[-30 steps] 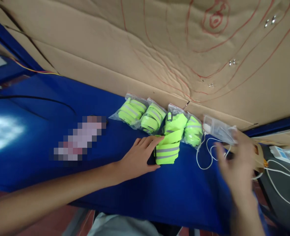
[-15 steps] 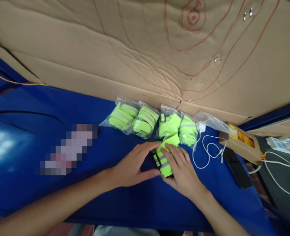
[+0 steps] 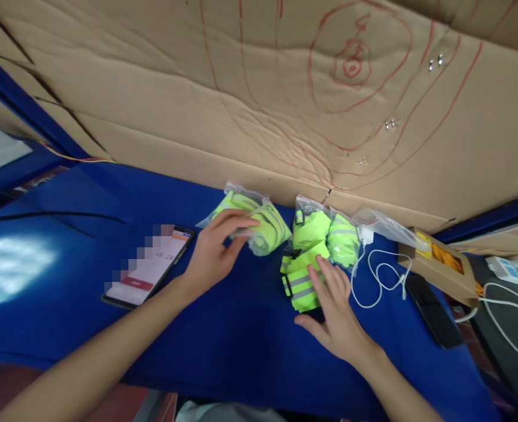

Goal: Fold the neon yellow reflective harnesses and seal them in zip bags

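Note:
My left hand (image 3: 217, 246) pinches the left side of a clear zip bag (image 3: 270, 231), which holds a folded neon-yellow reflective strap. That bag is tilted and partly overlaps another such bag (image 3: 237, 202) behind it. Fingertips of my right hand (image 3: 333, 310) rest on an unbagged bundle of neon-yellow reflective strap (image 3: 303, 284) with grey stripes and black buckles; the hand's fingers are spread, thumb apart. Behind this bundle, two more bagged straps lie side by side, one bag (image 3: 310, 225) at the left and another (image 3: 343, 240) at the right.
A phone with a lit screen (image 3: 153, 264), partly pixelated, lies left on the blue table (image 3: 241, 346). At the right are a white charging cable (image 3: 375, 305), a dark phone (image 3: 435, 313), an open carton (image 3: 439, 264) and clear plastic (image 3: 391, 225). A cardboard wall (image 3: 153, 105) stands behind.
My left hand has left the unbagged strap bundle and moved left to a bagged strap, gripping and shifting it. My right hand has loosened over the bundle. The view has shifted slightly.

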Motion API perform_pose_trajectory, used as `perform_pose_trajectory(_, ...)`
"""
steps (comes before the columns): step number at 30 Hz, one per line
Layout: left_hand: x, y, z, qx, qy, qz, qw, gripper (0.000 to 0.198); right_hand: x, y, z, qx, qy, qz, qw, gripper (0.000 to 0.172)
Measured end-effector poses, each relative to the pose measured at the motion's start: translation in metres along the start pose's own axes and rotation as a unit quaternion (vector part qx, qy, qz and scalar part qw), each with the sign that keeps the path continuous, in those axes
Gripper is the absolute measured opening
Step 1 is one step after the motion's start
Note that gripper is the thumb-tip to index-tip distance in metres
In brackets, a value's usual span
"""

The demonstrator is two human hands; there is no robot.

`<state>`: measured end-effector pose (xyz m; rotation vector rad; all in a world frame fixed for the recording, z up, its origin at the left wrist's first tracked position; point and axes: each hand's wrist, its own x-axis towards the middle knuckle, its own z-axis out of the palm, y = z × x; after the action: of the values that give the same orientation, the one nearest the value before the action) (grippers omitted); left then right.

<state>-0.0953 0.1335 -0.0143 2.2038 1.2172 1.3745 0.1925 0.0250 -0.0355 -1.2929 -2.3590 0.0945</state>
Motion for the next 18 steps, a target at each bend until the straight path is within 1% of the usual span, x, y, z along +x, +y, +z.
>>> perform_pose_trajectory(2, -0.002, 0.006, -0.005, -0.133, 0.032, -0.033, 0.990, 0.023, 0.000, -0.001, -0.003, 0.105, 0.081, 0.047, 0.990, 0.065)
perform_pose_trajectory(4, -0.006, 0.012, -0.006, -0.260, 0.040, -0.067, 0.963, 0.022, 0.001, -0.002, -0.005, 0.236, 0.141, 0.111, 0.955, 0.049)
perform_pose_trajectory(5, -0.009, 0.014, -0.005, -0.319, 0.027, -0.081, 0.944, 0.021, 0.001, -0.002, -0.006, 0.297, 0.153, 0.142, 0.932, 0.043)
perform_pose_trajectory(6, -0.011, 0.017, -0.003, -0.367, 0.002, -0.090, 0.926, 0.019, 0.001, -0.002, -0.006, 0.349, 0.157, 0.172, 0.908, 0.038)
perform_pose_trajectory(8, -0.015, 0.022, 0.000, -0.415, -0.076, -0.081, 0.903, 0.015, 0.001, -0.002, -0.005, 0.421, 0.152, 0.231, 0.864, 0.027)
perform_pose_trajectory(9, -0.016, 0.024, 0.001, -0.415, -0.114, -0.065, 0.900, 0.015, 0.001, -0.001, -0.004, 0.448, 0.148, 0.257, 0.844, 0.021)
perform_pose_trajectory(10, -0.016, 0.026, 0.001, -0.401, -0.143, -0.047, 0.904, 0.016, 0.001, 0.000, -0.003, 0.472, 0.145, 0.280, 0.824, 0.017)
perform_pose_trajectory(11, -0.016, 0.028, 0.002, -0.370, -0.159, -0.033, 0.915, 0.019, 0.001, 0.002, -0.002, 0.495, 0.142, 0.300, 0.803, 0.016)
perform_pose_trajectory(12, -0.017, 0.030, 0.002, -0.324, -0.157, -0.024, 0.933, 0.022, 0.001, 0.003, -0.001, 0.517, 0.139, 0.316, 0.783, 0.017)
perform_pose_trajectory(13, -0.017, 0.031, 0.001, -0.266, -0.137, -0.019, 0.954, 0.025, 0.001, 0.004, 0.000, 0.535, 0.142, 0.328, 0.766, 0.018)
perform_pose_trajectory(15, -0.022, 0.036, 0.002, -0.148, -0.080, 0.000, 0.986, 0.029, 0.000, 0.005, 0.001, 0.556, 0.159, 0.344, 0.740, 0.018)
perform_pose_trajectory(16, -0.025, 0.039, 0.002, -0.104, -0.057, 0.022, 0.993, 0.030, 0.000, 0.004, 0.000, 0.561, 0.171, 0.346, 0.732, 0.018)
perform_pose_trajectory(17, -0.030, 0.043, 0.004, -0.077, -0.047, 0.056, 0.994, 0.029, -0.001, 0.001, -0.001, 0.567, 0.177, 0.340, 0.729, 0.016)
perform_pose_trajectory(18, -0.035, 0.048, 0.006, -0.068, -0.050, 0.098, 0.992, 0.028, -0.001, -0.002, -0.002, 0.575, 0.174, 0.323, 0.731, 0.013)
